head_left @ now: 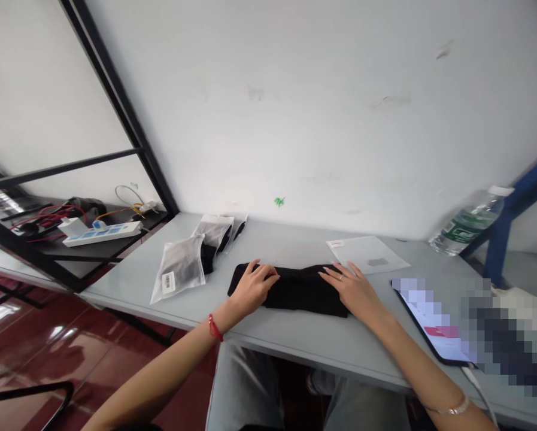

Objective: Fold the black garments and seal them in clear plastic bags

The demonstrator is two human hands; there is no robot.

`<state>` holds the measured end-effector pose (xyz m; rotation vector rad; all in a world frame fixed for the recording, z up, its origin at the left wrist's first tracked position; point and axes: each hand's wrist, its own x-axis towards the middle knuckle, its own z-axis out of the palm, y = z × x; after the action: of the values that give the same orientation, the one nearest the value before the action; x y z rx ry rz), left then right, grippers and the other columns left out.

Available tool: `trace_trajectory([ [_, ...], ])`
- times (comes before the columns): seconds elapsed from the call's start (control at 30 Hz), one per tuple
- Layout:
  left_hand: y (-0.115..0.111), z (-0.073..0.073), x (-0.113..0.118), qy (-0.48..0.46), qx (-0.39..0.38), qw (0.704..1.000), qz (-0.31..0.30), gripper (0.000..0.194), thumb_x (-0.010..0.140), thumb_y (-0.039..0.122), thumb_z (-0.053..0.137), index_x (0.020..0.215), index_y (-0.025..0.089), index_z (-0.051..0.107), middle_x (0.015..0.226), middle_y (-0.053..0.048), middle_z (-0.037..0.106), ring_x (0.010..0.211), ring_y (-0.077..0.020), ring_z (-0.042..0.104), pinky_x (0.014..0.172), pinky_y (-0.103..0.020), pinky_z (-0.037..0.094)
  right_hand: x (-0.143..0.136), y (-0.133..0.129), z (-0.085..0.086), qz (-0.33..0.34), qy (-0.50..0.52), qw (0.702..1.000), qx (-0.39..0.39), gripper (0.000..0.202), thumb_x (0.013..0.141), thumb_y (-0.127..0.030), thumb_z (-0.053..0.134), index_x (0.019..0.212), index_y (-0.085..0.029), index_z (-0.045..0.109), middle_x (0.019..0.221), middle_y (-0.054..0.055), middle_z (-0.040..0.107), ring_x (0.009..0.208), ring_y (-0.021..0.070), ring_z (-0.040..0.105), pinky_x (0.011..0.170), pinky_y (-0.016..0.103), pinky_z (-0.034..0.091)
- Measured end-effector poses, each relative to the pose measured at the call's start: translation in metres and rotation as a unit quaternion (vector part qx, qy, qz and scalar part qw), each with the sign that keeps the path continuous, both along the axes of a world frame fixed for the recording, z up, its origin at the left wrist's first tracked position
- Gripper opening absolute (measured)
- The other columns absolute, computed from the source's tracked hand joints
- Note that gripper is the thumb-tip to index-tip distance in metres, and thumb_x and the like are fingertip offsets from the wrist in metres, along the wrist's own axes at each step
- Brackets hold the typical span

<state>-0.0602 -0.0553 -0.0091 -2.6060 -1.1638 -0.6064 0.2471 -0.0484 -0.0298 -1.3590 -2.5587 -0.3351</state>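
Forearms (169,371) (416,353) over table edge (304,353), hands (254,287) (355,293) on black cloth (304,290), open tabletop (304,329) between

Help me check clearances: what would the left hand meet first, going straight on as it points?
The black cloth lying under the left hand; beyond it, across the tabletop, probably the white wall, though depth is unclear.

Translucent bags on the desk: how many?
4 visible: front bag, middle bag and rear bag overlapping at left; flat bag just beyond the right hand. Overlap may hide more.
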Motion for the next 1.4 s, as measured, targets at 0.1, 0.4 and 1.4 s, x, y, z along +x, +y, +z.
trace_trajectory([
  [0.1,-0.006,-0.006,0.003,-0.025,-0.001,1.0,0.011,0.044,0.084,-0.002,0.038,0.108,0.022,0.066,0.105,-0.006,0.065,0.093,-0.0187,0.062,0.108,-0.048,0.036,0.003,0.003,0.002,-0.032,0.005,0.999,0.028,0.059,0.081,0.002,0.035,0.128,-0.022,0.062,0.131,0.005,0.063,0.131,0.0261,0.048,0.112,0.05,0.031],
  [0.4,-0.025,-0.003,0.008,-0.105,-0.072,0.992,-0.008,0.024,0.089,0.024,0.05,0.111,0.018,0.06,0.106,-0.008,0.063,0.097,-0.0233,0.055,0.101,-0.048,0.038,0.009,-0.005,0.01,-0.028,0.044,0.995,0.082,0.042,0.079,0.001,0.041,0.088,-0.019,0.077,0.12,0.005,0.069,0.124,0.0269,0.055,0.108,0.047,0.039],
  [1.4,-0.03,-0.007,0.054,0.012,-0.075,0.996,0.035,0.054,0.094,0.034,0.041,0.145,0.016,0.037,0.155,-0.014,0.031,0.145,-0.0342,0.023,0.116,-0.061,0.015,-0.019,-0.051,0.021,0.019,0.095,0.995,0.007,0.017,0.087,-0.024,0.05,0.093,-0.018,0.065,0.116,0.012,0.069,0.123,0.0301,0.054,0.11,0.052,0.037],
])
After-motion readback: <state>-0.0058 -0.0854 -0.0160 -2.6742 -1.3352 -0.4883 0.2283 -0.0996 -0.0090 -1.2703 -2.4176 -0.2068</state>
